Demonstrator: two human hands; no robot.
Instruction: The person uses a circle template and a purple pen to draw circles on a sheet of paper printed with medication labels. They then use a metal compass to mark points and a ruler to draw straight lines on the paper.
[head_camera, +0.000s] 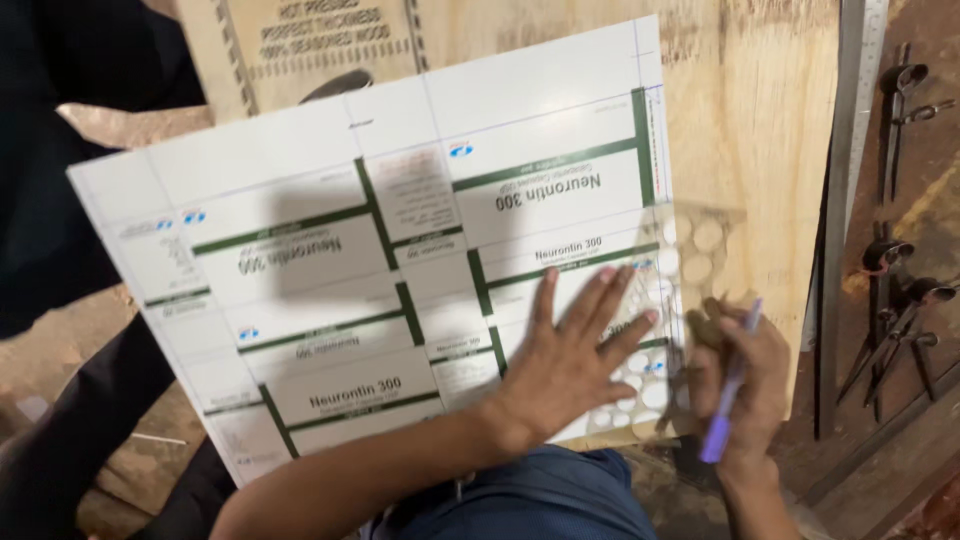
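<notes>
Down at about 5 o'clock in the view, the left hand lies flat with its fingers spread apart, palm pressed onto a large white printed cardboard sheet crossed by dark green bars and thin fold lines. Under its fingertips sits a clear plastic stencil with rows of round holes, laid over the sheet's right edge at roughly 4 o'clock. Just beside it, further toward 4 o'clock, the right hand is closed around a slim purple pen, whose upper end points up toward the stencil; whether the tip touches is too blurred to tell. The sheet rests tilted on a pale plywood board that fills the 1 o'clock area. A long steel ruler stands along the board's right edge at 2 o'clock, and dark metal pincer tools hang at 3 o'clock. Blue denim fabric shows at 6 o'clock.
</notes>
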